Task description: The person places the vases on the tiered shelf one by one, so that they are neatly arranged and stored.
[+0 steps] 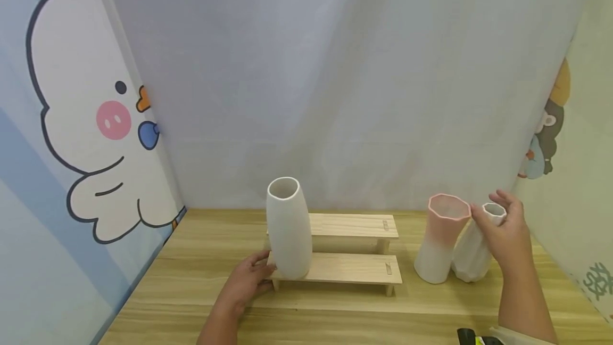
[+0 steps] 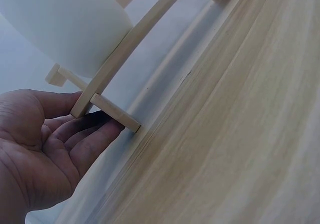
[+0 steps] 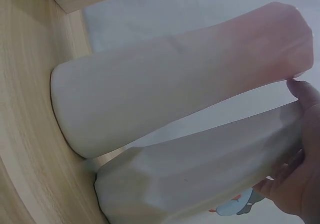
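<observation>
A tall smooth white vase (image 1: 289, 233) stands upright on the left end of a two-step wooden stand's lower board (image 1: 349, 268). My left hand (image 1: 249, 278) holds that board's left end; in the left wrist view the thumb lies against the board end (image 2: 120, 53) and the fingers reach to its leg. On the right, a pink-and-white vase (image 1: 441, 238) stands beside a white faceted vase (image 1: 473, 252). My right hand (image 1: 510, 230) grips the faceted vase near its neck. Its thumb tip touches or nearly touches the pink rim (image 3: 300, 38). Some right fingers are hidden behind the faceted vase.
The stand's upper board (image 1: 354, 225) lies behind the lower one. Everything stands on a wood-grain table (image 1: 191, 270). A pale curtain (image 1: 306, 95) closes the back, with cartoon-printed panels at both sides. A small black-and-yellow object (image 1: 471, 337) shows at the bottom edge.
</observation>
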Demonstrator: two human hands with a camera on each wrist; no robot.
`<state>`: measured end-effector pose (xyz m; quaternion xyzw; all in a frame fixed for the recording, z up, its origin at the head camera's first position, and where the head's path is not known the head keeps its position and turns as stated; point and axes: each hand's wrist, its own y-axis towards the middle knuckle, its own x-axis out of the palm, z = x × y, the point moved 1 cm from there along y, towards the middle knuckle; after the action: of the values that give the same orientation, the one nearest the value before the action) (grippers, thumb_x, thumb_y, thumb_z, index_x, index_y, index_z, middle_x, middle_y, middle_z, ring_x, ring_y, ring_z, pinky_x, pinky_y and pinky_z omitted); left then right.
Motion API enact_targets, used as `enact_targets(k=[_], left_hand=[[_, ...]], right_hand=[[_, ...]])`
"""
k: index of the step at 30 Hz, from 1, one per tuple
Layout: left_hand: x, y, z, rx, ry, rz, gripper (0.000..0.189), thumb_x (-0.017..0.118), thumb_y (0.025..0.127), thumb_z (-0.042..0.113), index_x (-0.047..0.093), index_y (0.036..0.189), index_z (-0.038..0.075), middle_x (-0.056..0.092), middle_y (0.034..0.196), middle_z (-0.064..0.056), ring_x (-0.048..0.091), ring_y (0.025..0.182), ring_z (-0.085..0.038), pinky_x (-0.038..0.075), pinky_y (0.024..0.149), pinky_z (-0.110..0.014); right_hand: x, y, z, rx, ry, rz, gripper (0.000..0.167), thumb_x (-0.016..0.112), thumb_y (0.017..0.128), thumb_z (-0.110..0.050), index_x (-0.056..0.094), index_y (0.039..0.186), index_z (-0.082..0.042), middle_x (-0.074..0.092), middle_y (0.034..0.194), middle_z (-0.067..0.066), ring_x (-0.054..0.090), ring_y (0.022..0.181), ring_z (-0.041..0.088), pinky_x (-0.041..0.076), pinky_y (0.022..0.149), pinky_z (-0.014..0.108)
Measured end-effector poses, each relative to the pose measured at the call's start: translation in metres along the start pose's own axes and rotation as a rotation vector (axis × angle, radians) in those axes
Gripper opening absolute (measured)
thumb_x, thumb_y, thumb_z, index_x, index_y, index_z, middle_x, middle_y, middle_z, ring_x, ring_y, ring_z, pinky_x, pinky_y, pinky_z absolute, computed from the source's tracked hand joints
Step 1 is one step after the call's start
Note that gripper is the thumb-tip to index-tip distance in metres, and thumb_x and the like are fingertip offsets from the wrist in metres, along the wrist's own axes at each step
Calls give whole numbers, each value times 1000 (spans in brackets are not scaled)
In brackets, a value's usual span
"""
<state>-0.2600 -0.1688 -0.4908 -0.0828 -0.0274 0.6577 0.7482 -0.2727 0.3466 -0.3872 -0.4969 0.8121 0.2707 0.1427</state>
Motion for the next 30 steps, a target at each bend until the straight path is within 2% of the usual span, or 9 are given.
enact_targets(k=[3,6,10,15,18,22,26,30], left_hand=[[1,0,0,-2,-10,1,62,61,98,23,34,148,-3,42,147,-30,61,118,-36,57,91,-43],[1,0,0,-5,-10,-2,61,59,99,22,33,149,-3,42,147,-30,62,117,-35,57,92,-44],[0,1,0,-8,-10,-4,61,58,100,22,32,149,-2,43,147,-29,62,116,-34,57,91,-44],[-1,0,0,-6,-4,-4,62,60,99,24,34,149,-2,43,146,-29,63,116,-34,57,91,-43],[-1,-1,1,-5,-3,-1,62,61,98,24,34,148,-1,44,146,-29,63,115,-34,58,90,-42],[0,0,1,-3,-7,4,60,60,99,23,35,148,-1,45,145,-29,63,115,-34,58,90,-43],[0,-1,2,1,-10,5,59,59,99,22,35,148,-2,46,145,-29,63,115,-34,58,90,-43],[1,-1,2,2,-8,1,60,59,99,22,34,148,-3,45,145,-29,63,115,-34,58,90,-43]], right_hand=[[0,0,1,-9,1,0,73,60,94,-46,27,154,-19,42,153,-2,40,99,-13,37,70,6],[0,1,2,-22,30,-3,67,60,95,-45,34,152,-20,53,139,-14,44,94,-15,41,69,4],[4,2,4,-45,157,-19,59,63,96,-36,40,149,-21,56,123,-28,52,95,-20,45,73,1],[7,3,5,-33,286,-29,55,65,95,-27,44,145,-18,59,122,-28,56,96,-21,46,78,-1],[6,2,3,16,268,-14,46,67,94,-32,54,136,-20,60,115,-30,58,92,-16,48,72,3],[6,3,3,90,191,29,28,69,91,-39,63,113,-24,60,99,-25,54,83,-2,48,62,12],[5,3,4,124,150,57,17,68,90,-40,59,98,-28,55,85,-16,52,74,4,48,56,19],[4,0,4,142,154,85,15,67,91,-39,57,94,-28,57,79,-17,51,71,5,48,54,20]])
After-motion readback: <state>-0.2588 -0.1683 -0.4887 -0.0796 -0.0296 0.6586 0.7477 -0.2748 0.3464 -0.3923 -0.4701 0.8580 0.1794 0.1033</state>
